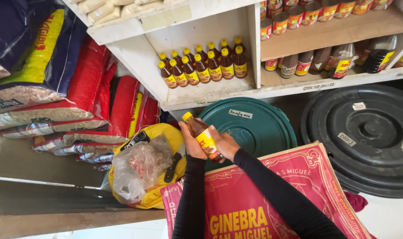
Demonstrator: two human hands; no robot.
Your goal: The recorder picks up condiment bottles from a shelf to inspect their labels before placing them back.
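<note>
Head view: a small brown bottle with a yellow cap and yellow label (203,136) sits at frame centre, tilted with its cap toward 10 o'clock, held between both hands above a red printed cardboard carton (272,199).

Left hand (191,144): fingers wrapped on the bottle's left flank, thumb side up toward the neck. Right hand (224,144): fingers closed round the lower body and base from the 3 o'clock side. Both forearms in black sleeves rise from 6 o'clock and converge at the bottle; wrists roughly straight.

Handling, judged: bottle looks rigid, glass or hard plastic, cannot tell which; light enough for one hand, full of dark liquid. Smooth label may be slippery, so the body just below the shoulder is the safer hold, not the cap.

Surroundings: matching bottles in rows on the white wooden shelf (210,95) at 12 o'clock; round green bin lid (259,128) just behind the hands; black round lid (365,132) at 3 o'clock; yellow bag with clear plastic wrap (144,168) at 9 o'clock.
</note>
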